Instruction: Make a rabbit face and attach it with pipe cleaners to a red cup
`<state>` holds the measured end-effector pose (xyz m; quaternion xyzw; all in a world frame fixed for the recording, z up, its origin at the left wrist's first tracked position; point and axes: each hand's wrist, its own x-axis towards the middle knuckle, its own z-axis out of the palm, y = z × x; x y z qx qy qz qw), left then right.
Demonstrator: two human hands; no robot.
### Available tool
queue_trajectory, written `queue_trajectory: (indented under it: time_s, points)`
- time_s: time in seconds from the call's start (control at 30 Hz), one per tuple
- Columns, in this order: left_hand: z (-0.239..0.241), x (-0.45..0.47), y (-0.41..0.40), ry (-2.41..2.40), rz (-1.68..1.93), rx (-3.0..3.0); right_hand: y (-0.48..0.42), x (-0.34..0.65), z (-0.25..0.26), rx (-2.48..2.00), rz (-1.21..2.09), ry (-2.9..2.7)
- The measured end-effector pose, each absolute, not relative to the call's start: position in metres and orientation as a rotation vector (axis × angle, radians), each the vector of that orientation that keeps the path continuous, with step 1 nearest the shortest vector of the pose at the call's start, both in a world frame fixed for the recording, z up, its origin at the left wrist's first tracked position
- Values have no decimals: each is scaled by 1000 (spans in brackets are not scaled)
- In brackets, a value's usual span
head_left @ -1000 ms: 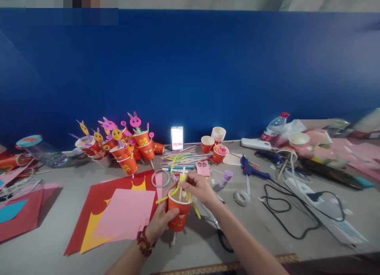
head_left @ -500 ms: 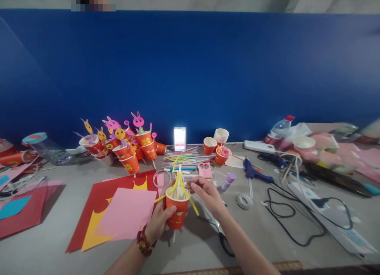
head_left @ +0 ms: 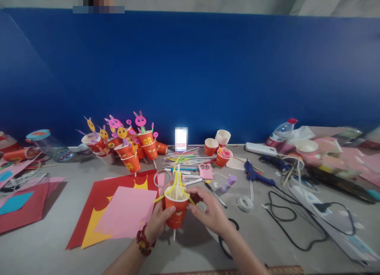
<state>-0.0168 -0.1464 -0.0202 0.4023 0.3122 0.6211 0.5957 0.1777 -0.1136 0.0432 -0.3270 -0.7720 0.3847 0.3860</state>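
My left hand (head_left: 159, 217) is wrapped around a red paper cup (head_left: 175, 213) with a white rim, held upright above the table. A white stick pokes out below its base. Inside stands a white stick with yellow straws (head_left: 178, 180) joined at its top. Their ends spread out over the rim to both sides. My right hand (head_left: 209, 209) is at the cup's right side, its fingers and thumb curled about the end of the right yellow straw (head_left: 191, 201). Scissors (head_left: 227, 249) lie under my right forearm, partly hidden.
Red cups with pink and yellow rabbit faces (head_left: 130, 142) stand at the back left. Red, yellow and pink paper (head_left: 127, 207) lies left of the cup. Rightward are a glue stick (head_left: 229, 183), tape (head_left: 245, 203), a blue glue gun (head_left: 257, 176), looped cables and a power strip (head_left: 335, 223).
My right hand has moved down from above the rim to the cup's right side, where its fingers now curl about the yellow straw's end. My left hand keeps its hold on the cup.
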Motion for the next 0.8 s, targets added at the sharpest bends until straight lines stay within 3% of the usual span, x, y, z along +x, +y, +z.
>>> queue_trajectory:
  time_s: [0.13,0.8]
  points:
    - [-20,-17,-147,757,1432,924,-116,178,42,-845,914,-1989]
    - [-14,-11,-150,730,1331,979,-75,147,49,-898,1229,-1672]
